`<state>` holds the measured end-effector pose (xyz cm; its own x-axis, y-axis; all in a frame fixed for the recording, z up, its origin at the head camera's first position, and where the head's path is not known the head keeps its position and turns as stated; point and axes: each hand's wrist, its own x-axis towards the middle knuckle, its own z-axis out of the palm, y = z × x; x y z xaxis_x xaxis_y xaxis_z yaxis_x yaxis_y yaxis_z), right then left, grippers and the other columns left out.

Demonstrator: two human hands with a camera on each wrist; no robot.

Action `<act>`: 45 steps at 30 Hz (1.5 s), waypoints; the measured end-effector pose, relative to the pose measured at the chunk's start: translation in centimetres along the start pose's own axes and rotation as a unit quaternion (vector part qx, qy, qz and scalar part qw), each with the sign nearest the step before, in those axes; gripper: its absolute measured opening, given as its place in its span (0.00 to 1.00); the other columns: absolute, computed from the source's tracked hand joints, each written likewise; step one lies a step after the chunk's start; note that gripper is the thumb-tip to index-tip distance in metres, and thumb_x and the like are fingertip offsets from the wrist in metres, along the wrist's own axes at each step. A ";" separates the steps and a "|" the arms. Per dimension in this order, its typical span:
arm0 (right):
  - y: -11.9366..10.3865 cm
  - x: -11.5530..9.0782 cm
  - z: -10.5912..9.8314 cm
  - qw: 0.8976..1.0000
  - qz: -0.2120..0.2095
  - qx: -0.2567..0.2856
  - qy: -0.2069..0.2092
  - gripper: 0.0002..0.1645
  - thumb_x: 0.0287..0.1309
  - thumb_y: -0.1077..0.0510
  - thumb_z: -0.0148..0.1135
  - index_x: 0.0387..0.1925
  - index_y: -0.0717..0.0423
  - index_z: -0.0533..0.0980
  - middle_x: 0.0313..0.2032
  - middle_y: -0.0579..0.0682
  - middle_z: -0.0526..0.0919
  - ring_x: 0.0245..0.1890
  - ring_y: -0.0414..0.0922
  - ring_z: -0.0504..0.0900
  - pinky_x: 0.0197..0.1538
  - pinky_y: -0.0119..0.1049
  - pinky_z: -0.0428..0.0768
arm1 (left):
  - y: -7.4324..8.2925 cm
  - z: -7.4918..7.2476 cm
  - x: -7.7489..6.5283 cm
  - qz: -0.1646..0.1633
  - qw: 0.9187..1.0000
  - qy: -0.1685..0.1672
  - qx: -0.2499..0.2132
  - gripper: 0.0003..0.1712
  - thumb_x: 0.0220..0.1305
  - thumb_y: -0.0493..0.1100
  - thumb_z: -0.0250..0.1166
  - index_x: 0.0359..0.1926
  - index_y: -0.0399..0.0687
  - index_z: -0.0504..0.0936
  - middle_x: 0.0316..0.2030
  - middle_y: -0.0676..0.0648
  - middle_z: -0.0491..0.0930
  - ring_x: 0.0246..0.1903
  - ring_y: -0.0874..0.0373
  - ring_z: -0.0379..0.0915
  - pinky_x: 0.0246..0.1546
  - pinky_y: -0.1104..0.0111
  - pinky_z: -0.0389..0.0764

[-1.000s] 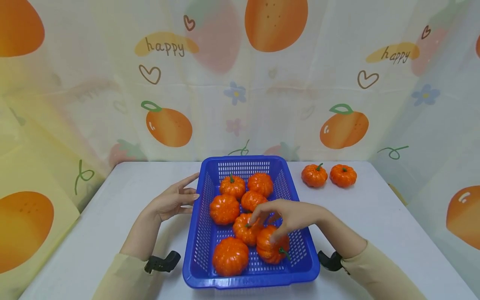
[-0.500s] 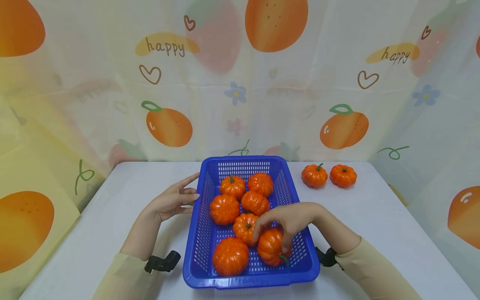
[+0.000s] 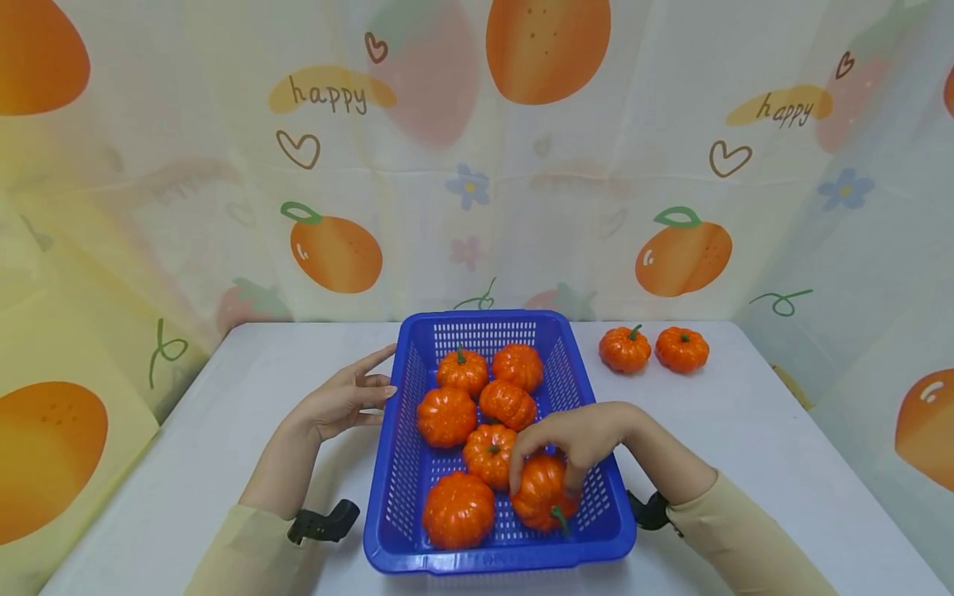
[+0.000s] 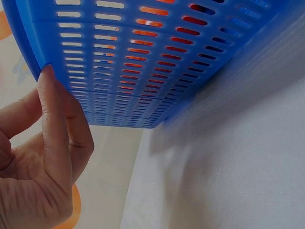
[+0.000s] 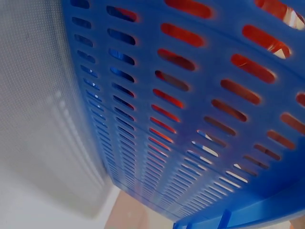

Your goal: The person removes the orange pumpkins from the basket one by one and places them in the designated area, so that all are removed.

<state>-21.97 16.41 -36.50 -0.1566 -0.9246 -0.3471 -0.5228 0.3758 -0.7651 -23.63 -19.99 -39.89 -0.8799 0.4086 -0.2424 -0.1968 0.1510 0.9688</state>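
A blue perforated plastic basket (image 3: pixel 499 560) holds several small orange pumpkins. My right hand (image 3: pixel 577 434) reaches into its near right corner and grips a pumpkin (image 3: pixel 538 495) from above, thumb on one side and fingers on the other. That pumpkin lies tilted, its green stem toward the near wall. Close beside it are another pumpkin (image 3: pixel 488 457) and a larger one (image 3: pixel 458 511). Outside the left wall, my left hand (image 3: pixel 339 403) touches the basket, its fingers fairly straight; in the left wrist view a fingertip (image 4: pixel 46 76) meets the rim. The right wrist view shows mostly the basket wall (image 5: pixel 143 105).
Two more pumpkins, one (image 3: pixel 624 349) with an upright stem and another (image 3: pixel 681 349) beside it, stand on the white table (image 3: pixel 753 447) at the back right. A printed fabric backdrop (image 3: pixel 537 207) hangs behind the table.
My right hand has lowered onto the near right pumpkin and closed around it. The pumpkin has turned a little, its stem swinging left and toward me. The left hand and basket stay put.
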 end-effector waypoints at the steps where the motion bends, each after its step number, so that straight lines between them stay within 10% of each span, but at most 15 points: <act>1: 0.1 -0.1 0.0 1.000 -0.004 0.002 0.004 0.37 0.43 0.72 0.67 0.55 0.42 0.77 0.58 0.40 0.78 0.58 0.34 0.72 0.66 0.32 0.73 | 0.0 0.0 0.0 -0.001 1.000 0.000 0.000 0.48 0.69 0.41 0.61 0.79 0.58 0.41 0.40 0.52 0.77 0.36 0.62 0.82 0.43 0.66 0.87; 21: 0.7 -1.6 -0.2 0.988 -0.096 0.093 0.072 0.27 0.58 0.62 0.62 0.61 0.50 0.73 0.64 0.52 0.74 0.63 0.42 0.72 0.57 0.42 0.84 | 0.0 0.1 -0.1 0.001 1.000 0.003 0.008 0.48 0.69 0.41 0.61 0.80 0.58 0.41 0.40 0.52 0.76 0.36 0.62 0.82 0.43 0.66 0.87; 28: 0.9 -2.0 -0.3 0.973 -0.097 0.130 0.166 0.28 0.61 0.63 0.62 0.64 0.53 0.70 0.66 0.56 0.71 0.65 0.41 0.72 0.56 0.43 0.85 | -0.1 0.1 -0.1 0.003 1.000 0.006 0.011 0.49 0.68 0.42 0.62 0.80 0.58 0.41 0.40 0.52 0.75 0.36 0.62 0.82 0.44 0.66 0.87; 45: 2.6 -4.8 -0.4 0.872 -0.110 0.206 0.430 0.40 0.55 0.71 0.65 0.68 0.53 0.65 0.66 0.42 0.70 0.61 0.41 0.77 0.52 0.40 0.86 | -0.1 0.2 -0.2 0.002 1.000 0.008 0.007 0.50 0.68 0.43 0.62 0.79 0.59 0.41 0.40 0.52 0.76 0.36 0.62 0.81 0.44 0.67 0.87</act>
<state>-22.90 21.78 -36.64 -0.7536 -0.6154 0.2310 -0.3006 0.0101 -0.9537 -23.39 -19.92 -39.91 -0.8876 0.3950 -0.2370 -0.1865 0.1623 0.9690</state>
